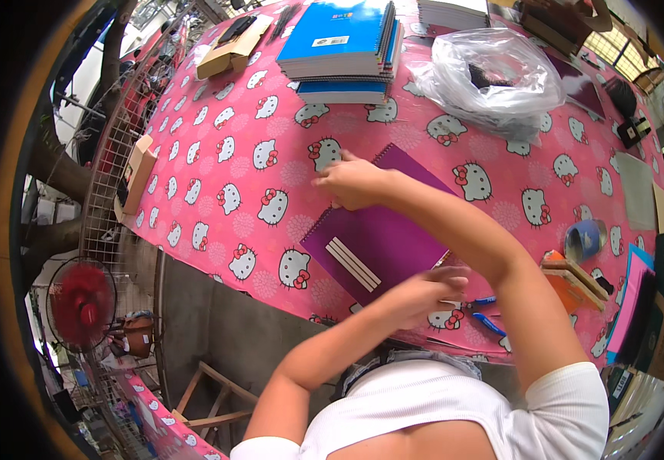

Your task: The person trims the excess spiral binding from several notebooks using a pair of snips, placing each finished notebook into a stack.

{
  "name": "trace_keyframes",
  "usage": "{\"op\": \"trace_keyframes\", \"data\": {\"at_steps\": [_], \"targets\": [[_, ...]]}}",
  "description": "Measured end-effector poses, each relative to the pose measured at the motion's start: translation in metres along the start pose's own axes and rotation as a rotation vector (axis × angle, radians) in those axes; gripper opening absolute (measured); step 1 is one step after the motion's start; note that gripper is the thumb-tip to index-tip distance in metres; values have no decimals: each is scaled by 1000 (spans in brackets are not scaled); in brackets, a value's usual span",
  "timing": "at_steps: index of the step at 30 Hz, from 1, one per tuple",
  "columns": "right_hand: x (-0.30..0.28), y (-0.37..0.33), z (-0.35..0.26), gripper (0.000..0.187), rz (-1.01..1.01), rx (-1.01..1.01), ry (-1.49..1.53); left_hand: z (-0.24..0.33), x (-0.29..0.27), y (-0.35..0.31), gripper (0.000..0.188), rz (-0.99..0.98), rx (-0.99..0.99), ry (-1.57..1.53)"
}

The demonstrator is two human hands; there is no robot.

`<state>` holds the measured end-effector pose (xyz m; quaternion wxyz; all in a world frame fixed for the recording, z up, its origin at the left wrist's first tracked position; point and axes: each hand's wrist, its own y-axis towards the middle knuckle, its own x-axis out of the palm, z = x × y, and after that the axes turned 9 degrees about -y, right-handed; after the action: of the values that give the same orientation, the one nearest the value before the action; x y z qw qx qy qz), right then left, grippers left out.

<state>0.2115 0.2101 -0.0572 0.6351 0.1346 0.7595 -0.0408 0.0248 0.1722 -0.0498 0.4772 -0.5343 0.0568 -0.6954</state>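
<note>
A purple spiral notebook (416, 230) lies slanted on the table, its wire binding along the upper left edge and three pale strips on its cover. My right hand (359, 182) reaches across to that binding and hides its middle; the fingers are bent and drawn together, and what they grip, if anything, cannot be made out. At the notebook's near right corner, my left hand (424, 297) has its fingers stretched out toward the right, apparently holding nothing. Blue-handled pliers (489, 320) rest just right of the left hand.
Blue spiral notebooks (339, 46) are stacked at the back, beside a clear plastic bag (493, 80). An open cardboard box (234, 50) stands back left. On the right are a roll of tape (585, 239) and an orange wooden-edged object (569, 280). A red fan (83, 305) stands beyond the table's left edge.
</note>
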Motion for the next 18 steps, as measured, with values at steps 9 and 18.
{"op": "trace_keyframes", "data": {"at_steps": [9,18], "targets": [[-5,-313,-134,73,188,916,109,136,-143,-60,61,613,580,668],[58,-344,-182,76,139,991,-122,118,-185,-57,68,271,175,602]]}}
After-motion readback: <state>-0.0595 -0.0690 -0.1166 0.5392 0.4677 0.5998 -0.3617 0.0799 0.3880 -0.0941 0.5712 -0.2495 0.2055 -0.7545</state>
